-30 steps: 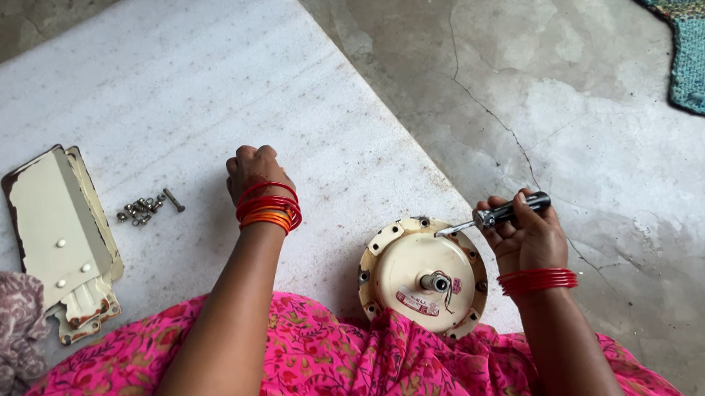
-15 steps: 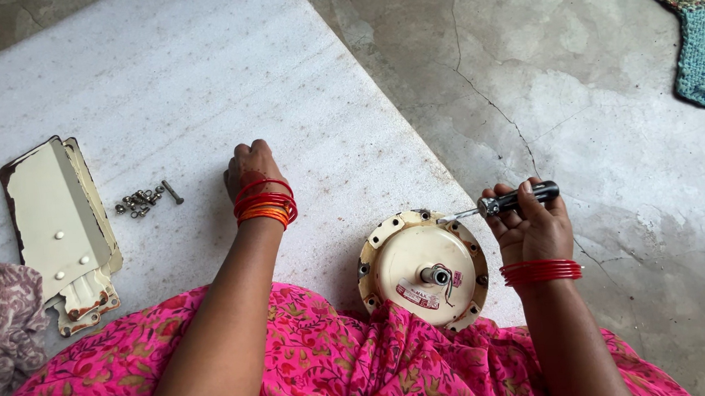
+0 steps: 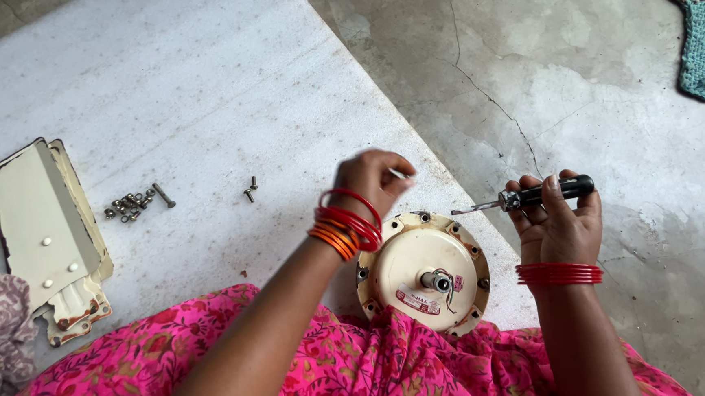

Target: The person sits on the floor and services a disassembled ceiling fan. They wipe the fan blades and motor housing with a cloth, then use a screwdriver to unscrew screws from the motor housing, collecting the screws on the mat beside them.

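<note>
My left hand [image 3: 372,182] is over the white slab [image 3: 199,93], just beyond the far rim of the cream round motor housing [image 3: 422,271]. The fingers are curled and pinched on a small silvery piece [image 3: 398,173]; it is blurred, and it looks like a screw, though I cannot be certain. Red and orange bangles [image 3: 346,223] sit on that wrist.

My right hand [image 3: 556,225] is to the right of the housing, clear of it, wrapped around the black handle of a screwdriver [image 3: 532,195]. The tool lies nearly level, its blade pointing left toward my left hand. The tip is in the air, touching nothing.

The housing rests at the near edge of the slab against my pink floral cloth [image 3: 314,371], with its short shaft [image 3: 437,281] facing up and screw holes round the rim.

Further left on the slab: two loose screws [image 3: 250,188], then a small pile of screws and a bolt [image 3: 134,201], then stacked cream fan blades [image 3: 44,229] at the left edge. Cracked grey floor [image 3: 606,84] lies to the right.
</note>
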